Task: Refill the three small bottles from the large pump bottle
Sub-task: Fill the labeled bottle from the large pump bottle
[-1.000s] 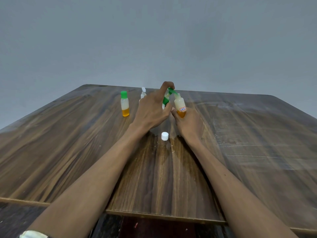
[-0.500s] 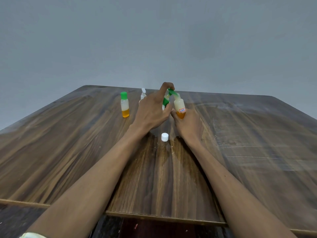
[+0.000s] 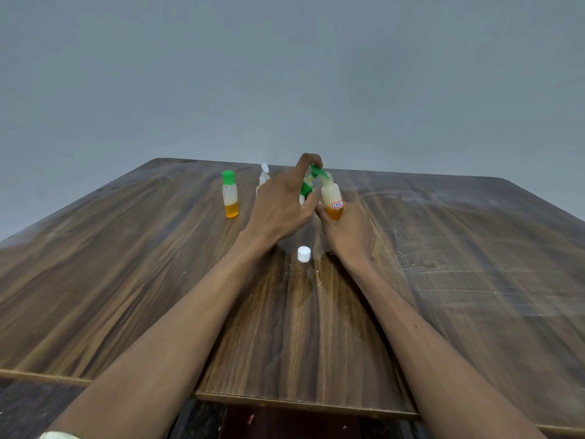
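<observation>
My left hand (image 3: 281, 204) wraps round the large pump bottle (image 3: 306, 189), whose body it mostly hides; a fingertip lies on the green pump head (image 3: 316, 170). My right hand (image 3: 348, 231) grips a small uncapped bottle (image 3: 332, 198) with orange liquid at its bottom and a red-edged label, tilted with its mouth at the green nozzle. A white cap (image 3: 304, 254) lies on the table between my wrists. A second small bottle (image 3: 230, 194) with a green cap stands upright at the left. A small white-topped bottle (image 3: 264, 175) stands behind my left hand, partly hidden.
Everything sits on a dark wooden table (image 3: 126, 280) whose near edge crosses the bottom of the view. A plain grey wall rises behind the table's far edge. A pale band shows on my left wrist at the lower left corner.
Barely anything differs: both hands hold the same pose at the pump bottle, and the small bottle stays under the nozzle.
</observation>
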